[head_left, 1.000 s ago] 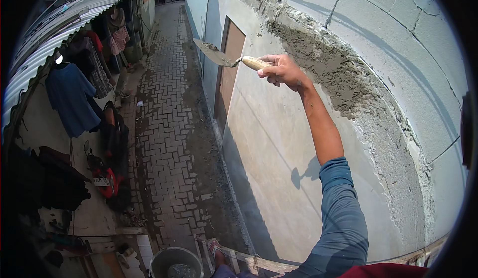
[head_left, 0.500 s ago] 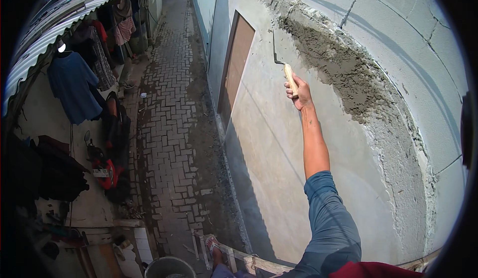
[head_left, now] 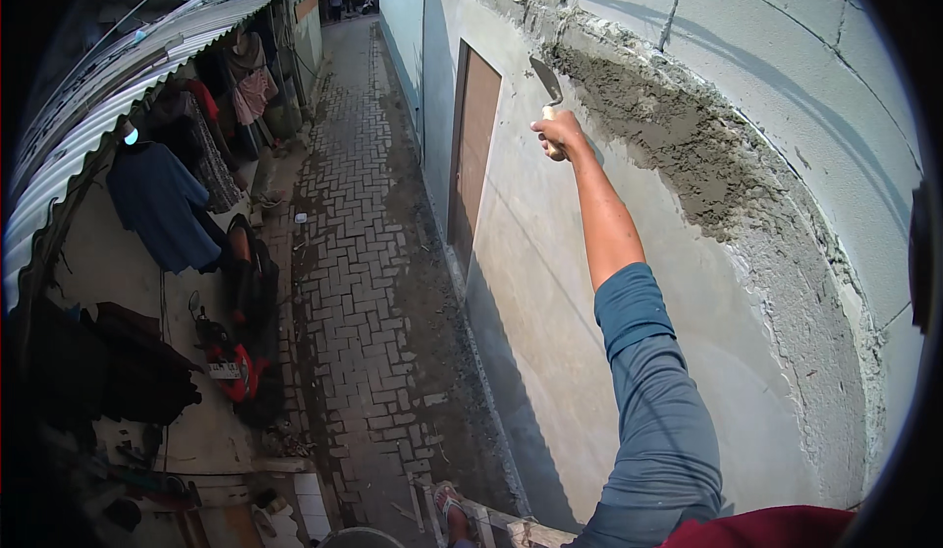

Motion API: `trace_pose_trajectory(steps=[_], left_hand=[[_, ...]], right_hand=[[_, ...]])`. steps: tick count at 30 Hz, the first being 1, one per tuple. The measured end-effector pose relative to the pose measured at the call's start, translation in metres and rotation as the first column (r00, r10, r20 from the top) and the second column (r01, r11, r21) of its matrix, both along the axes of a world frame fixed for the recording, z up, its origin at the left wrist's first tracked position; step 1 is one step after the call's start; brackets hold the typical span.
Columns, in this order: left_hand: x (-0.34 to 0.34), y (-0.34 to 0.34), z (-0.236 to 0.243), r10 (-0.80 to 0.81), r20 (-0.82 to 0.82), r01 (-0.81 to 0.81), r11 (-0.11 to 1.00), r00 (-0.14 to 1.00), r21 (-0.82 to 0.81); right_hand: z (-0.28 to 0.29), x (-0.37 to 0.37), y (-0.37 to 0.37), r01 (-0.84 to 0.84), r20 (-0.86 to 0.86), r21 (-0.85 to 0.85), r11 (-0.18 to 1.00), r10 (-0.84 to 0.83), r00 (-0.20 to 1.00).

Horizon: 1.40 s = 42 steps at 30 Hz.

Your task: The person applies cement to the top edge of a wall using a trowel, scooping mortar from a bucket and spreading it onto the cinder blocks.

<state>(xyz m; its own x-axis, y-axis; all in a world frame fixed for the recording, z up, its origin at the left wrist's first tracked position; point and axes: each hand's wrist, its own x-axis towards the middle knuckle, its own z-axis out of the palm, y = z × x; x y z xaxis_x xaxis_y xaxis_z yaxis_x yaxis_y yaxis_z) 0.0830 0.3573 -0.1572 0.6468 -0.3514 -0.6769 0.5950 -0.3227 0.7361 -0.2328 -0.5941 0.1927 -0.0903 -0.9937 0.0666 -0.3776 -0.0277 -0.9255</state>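
My right hand (head_left: 564, 134) is closed round the pale wooden handle of a trowel (head_left: 547, 79), arm stretched far forward. The trowel's pointed metal blade rises up and to the left, its flat side showing, close to the wall. Right of the blade, a band of wet grey mortar (head_left: 653, 116) with a rough surface curves along the upper wall. Below it the plastered wall (head_left: 560, 263) is smooth and pale. A rougher, lighter grey strip (head_left: 805, 352) continues the band toward me. My left hand is out of view.
Beneath me are a wooden scaffold (head_left: 521, 530), a sandalled foot (head_left: 452, 511) and a bucket rim (head_left: 360, 536). A brick-paved alley (head_left: 354, 244) runs ahead past a brown door (head_left: 473, 136). Hanging clothes (head_left: 162, 204), a red motorcycle (head_left: 234, 376) and a corrugated roof (head_left: 108, 121) line the left.
My right hand has turned and moved slightly up and left with the trowel. Its blade, edge-on before, now shows its flat side. The view has shifted a little.
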Motion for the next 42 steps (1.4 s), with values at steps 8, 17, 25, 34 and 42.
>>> trace_pose_trajectory(steps=[8, 17, 25, 34, 42], left_hand=[[-0.003, -0.015, 0.011, -0.085, 0.096, 0.08, 0.995, 0.992, 0.054], [-0.007, -0.023, 0.025, -0.135, 0.12, 0.124, 0.988, 0.984, 0.093], [-0.002, -0.01, 0.035, -0.217, 0.137, 0.199, 0.971, 0.967, 0.134], [-0.003, -0.007, 0.047, -0.321, 0.185, 0.29, 0.941, 0.929, 0.176], [-0.007, 0.02, 0.072, -0.485, 0.276, 0.42, 0.868, 0.83, 0.264]], right_hand=[[0.005, -0.003, -0.024, 0.332, 0.211, -0.239, 0.913, -0.285, 0.935], [-0.011, -0.006, 0.006, 0.404, 0.539, -0.254, 0.879, -0.218, 0.813], [-0.034, 0.016, 0.021, 0.303, 0.464, -0.265, 0.915, -0.154, 0.872], [0.012, 0.005, -0.006, 0.465, 0.408, -0.311, 0.829, -0.325, 0.853], [0.012, 0.019, 0.014, 0.483, 0.71, -0.194, 0.854, -0.218, 0.669]])
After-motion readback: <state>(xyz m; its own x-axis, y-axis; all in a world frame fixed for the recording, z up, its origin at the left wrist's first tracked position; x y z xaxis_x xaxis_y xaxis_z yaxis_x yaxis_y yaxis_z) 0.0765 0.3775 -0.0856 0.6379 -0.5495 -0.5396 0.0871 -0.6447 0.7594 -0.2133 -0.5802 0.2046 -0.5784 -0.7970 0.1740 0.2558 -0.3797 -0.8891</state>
